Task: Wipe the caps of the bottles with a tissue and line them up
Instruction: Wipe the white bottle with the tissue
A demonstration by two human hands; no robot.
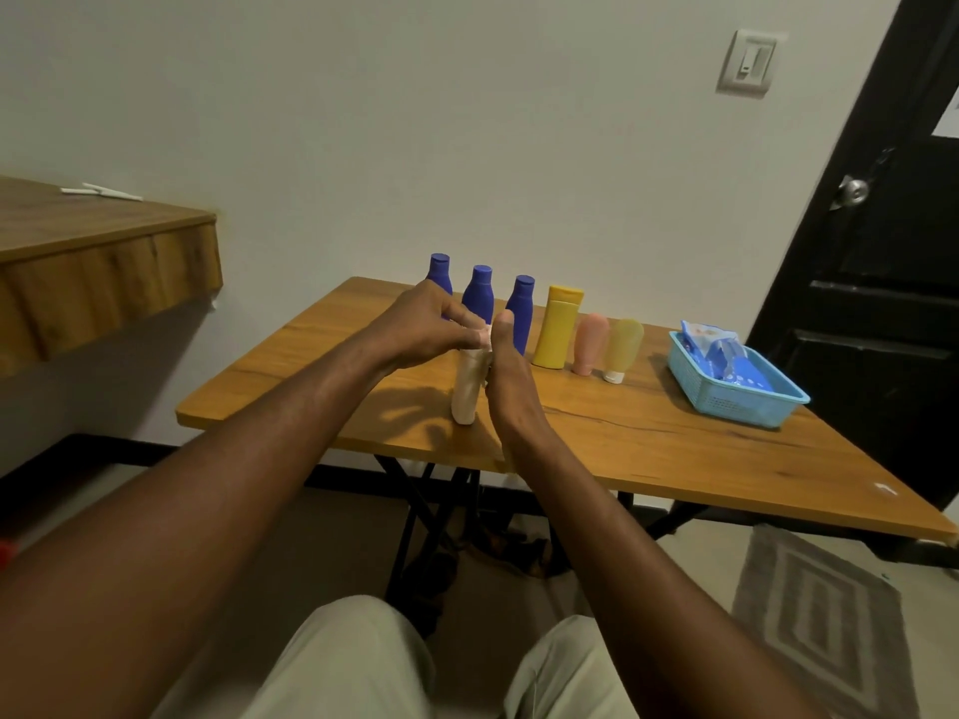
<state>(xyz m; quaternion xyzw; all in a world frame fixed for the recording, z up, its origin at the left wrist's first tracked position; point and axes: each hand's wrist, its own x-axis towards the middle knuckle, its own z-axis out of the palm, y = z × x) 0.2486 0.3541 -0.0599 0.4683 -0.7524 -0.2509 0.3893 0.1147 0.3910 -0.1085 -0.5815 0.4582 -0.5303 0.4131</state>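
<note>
Wooden surface [674, 438] against a pale wall. Cream bottle [465, 394] stands upright near the front edge, ahead of the row. Left hand [420, 329] pinches a bit of white tissue [485, 338] at its top; right hand [506, 376] curls round the neck. Cap hidden. Behind: three blue bottles [478, 295], yellow bottle [558, 329], pink tube [589, 345], pale yellow tube [621, 347] already in line. Judged: last bottle, near finish. Blue basket [747, 402] to the right.

My hands [467, 345] meet over the cream bottle [466, 394] standing on the tabletop [648, 433], a tissue [484, 335] pinched at its cap.
</note>
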